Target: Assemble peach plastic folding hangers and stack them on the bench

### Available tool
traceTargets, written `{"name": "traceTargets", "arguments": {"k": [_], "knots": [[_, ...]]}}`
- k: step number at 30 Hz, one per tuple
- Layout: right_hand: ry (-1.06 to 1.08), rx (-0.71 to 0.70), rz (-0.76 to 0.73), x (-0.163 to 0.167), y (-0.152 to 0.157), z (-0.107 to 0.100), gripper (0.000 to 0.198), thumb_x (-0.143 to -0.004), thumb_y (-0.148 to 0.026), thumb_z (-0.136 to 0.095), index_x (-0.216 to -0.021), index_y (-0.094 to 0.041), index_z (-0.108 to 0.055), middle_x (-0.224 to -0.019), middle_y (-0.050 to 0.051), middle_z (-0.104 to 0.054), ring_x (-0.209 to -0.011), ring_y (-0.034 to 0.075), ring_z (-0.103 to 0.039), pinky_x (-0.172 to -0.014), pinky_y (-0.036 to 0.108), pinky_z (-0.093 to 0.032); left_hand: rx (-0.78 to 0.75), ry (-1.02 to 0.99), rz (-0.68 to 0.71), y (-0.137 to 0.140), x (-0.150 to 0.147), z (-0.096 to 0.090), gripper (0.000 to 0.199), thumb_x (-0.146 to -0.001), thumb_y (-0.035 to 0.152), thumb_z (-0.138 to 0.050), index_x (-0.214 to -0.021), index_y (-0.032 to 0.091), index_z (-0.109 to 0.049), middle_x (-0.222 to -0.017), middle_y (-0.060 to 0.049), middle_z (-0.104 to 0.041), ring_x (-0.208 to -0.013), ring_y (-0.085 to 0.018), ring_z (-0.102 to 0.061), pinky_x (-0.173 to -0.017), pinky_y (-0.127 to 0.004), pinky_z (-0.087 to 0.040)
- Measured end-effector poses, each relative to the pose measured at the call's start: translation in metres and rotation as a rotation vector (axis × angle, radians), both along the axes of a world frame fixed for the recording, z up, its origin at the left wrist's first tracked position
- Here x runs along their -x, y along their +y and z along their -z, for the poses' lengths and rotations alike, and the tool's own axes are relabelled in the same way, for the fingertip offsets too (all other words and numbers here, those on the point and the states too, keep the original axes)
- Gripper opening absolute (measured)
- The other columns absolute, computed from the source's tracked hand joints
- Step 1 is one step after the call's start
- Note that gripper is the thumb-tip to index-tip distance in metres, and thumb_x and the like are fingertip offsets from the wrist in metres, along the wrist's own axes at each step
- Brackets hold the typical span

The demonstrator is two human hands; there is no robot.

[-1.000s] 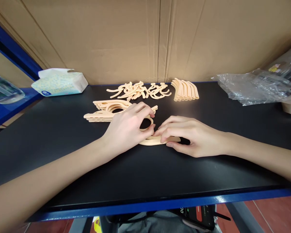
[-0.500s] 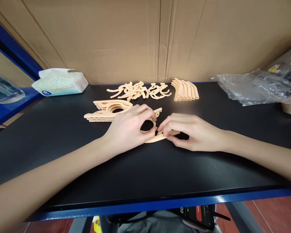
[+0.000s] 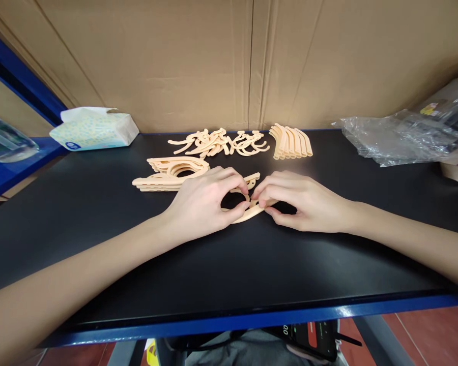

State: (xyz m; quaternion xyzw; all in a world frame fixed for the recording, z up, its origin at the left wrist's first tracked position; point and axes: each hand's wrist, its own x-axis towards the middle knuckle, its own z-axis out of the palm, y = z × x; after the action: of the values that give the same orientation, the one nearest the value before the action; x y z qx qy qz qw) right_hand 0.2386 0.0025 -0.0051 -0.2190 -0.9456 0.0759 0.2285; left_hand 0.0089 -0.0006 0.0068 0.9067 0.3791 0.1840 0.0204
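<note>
My left hand [image 3: 206,201] and my right hand [image 3: 305,201] meet over the middle of the black table. Between them is a cream plastic folding hanger [image 3: 247,215], tilted and partly covered by my fingers. The left thumb and fingers curl round its curved middle part. On its right-hand arm, the right thumb and fingertips pinch close to the joint. Part of the hanger sticks up behind my hands. Just left of my left hand lies a stack of folded cream hangers [image 3: 156,182]. How the pieces join under my fingertips is hidden.
Loose curved hook pieces [image 3: 213,142] lie heaped at the back, beside a neat row of hanger arms [image 3: 293,142]. A tissue pack [image 3: 95,129] stands at back left, clear plastic bags [image 3: 381,137] at back right. Cardboard [image 3: 156,66] walls the rear; a phone [image 3: 315,340] shows below the blue edge.
My right hand has shifted slightly up and away from me, and the hanger has tilted with it. My left hand stays nearly in place, still gripping.
</note>
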Motion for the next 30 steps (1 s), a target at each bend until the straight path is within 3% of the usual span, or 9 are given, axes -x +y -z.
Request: {"name": "traceTargets", "arguments": {"k": [7,11,14,20,25,30], "knots": [[-0.005,-0.077,0.049,-0.0021,0.0054,0.001,0.021,-0.08,-0.005,-0.05,-0.092,-0.022,-0.056,-0.095,0.004,-0.067,-0.09,0.02,-0.057,-0.085,0.037,-0.044,0.012,-0.047,0.036,0.002,0.0035,0.001,0.032,-0.091,0.01,-0.034,-0.098,0.022,-0.063,-0.107,0.0,-0.066,-0.088,-0.015,-0.062,-0.071,-0.028,-0.044],[0.067,-0.138,0.273,-0.0028,0.0062,0.0021,0.021,-0.081,-0.009,-0.049,-0.098,-0.021,-0.052,-0.09,0.004,-0.065,-0.082,0.02,-0.059,-0.076,0.033,-0.045,-0.004,-0.062,0.035,0.0038,0.0031,0.0028,0.032,-0.09,0.006,-0.035,-0.095,0.021,-0.063,-0.119,-0.003,-0.061,-0.101,-0.018,-0.059,-0.081,-0.032,-0.047],[0.07,-0.166,0.43,-0.002,0.0045,0.0012,0.008,-0.084,-0.016,-0.051,-0.09,-0.021,-0.05,-0.076,0.001,-0.063,-0.068,0.018,-0.057,-0.068,0.031,-0.043,-0.028,-0.095,0.044,0.0039,0.002,0.0041,0.031,-0.09,0.004,-0.036,-0.095,0.019,-0.062,-0.124,-0.006,-0.058,-0.111,-0.021,-0.055,-0.091,-0.036,-0.046],[-0.008,-0.157,0.431,0.0003,0.0018,-0.002,0.01,-0.089,-0.024,-0.051,-0.079,-0.022,-0.048,-0.068,-0.001,-0.06,-0.064,0.017,-0.052,-0.071,0.032,-0.041,0.05,-0.106,0.089,0.0034,0.0021,0.005,0.031,-0.089,0.001,-0.037,-0.101,0.02,-0.059,-0.126,-0.006,-0.055,-0.114,-0.019,-0.055,-0.093,-0.036,-0.047],[-0.01,-0.167,0.429,0.0001,0.0015,-0.0024,0.012,-0.092,-0.027,-0.049,-0.081,-0.022,-0.05,-0.072,0.001,-0.062,-0.067,0.018,-0.055,-0.076,0.035,-0.042,-0.047,-0.069,0.056,0.0065,0.0034,0.0069,0.026,-0.092,0.006,-0.039,-0.102,0.02,-0.059,-0.13,-0.007,-0.053,-0.119,-0.023,-0.049,-0.1,-0.042,-0.044],[-0.025,-0.149,0.451,-0.0001,0.0021,-0.0027,0.017,-0.095,-0.029,-0.045,-0.081,-0.021,-0.05,-0.073,0.002,-0.062,-0.073,0.02,-0.057,-0.082,0.038,-0.041,-0.045,-0.048,0.07,0.0052,0.0024,0.0081,0.027,-0.088,0.007,-0.047,-0.111,0.019,-0.055,-0.134,-0.008,-0.05,-0.124,-0.022,-0.045,-0.105,-0.04,-0.04]]}}
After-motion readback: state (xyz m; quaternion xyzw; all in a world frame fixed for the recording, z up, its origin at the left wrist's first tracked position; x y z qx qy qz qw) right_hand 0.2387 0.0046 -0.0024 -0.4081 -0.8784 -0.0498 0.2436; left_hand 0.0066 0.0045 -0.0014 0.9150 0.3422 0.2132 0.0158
